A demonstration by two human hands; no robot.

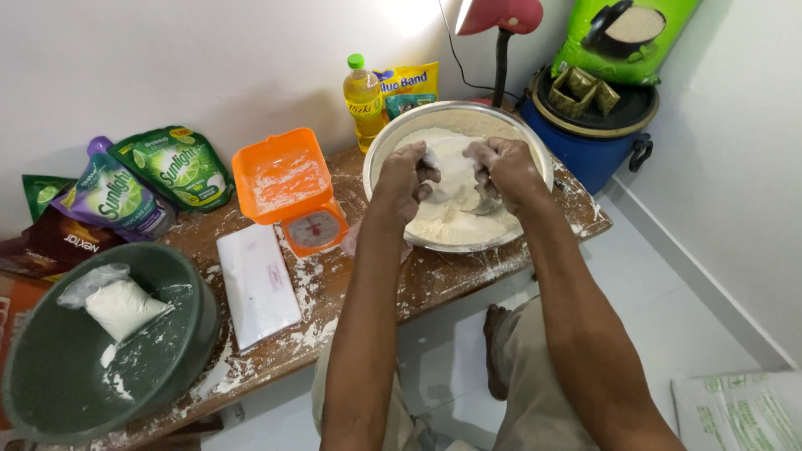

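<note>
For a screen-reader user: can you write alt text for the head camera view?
Both hands, left hand and right hand, work flour in a metal bowl on a floured wooden table. Left of it stand an orange kitchen scale and a green basin.

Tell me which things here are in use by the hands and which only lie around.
In use: left hand, right hand, metal bowl, flour.

Lying about: orange scale, green basin, white packet, oil bottle, soap pouches.

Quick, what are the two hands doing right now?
Left hand: closed in a grip on flour mixture inside the metal bowl.
Right hand: closed the same way on the flour mixture.
</note>
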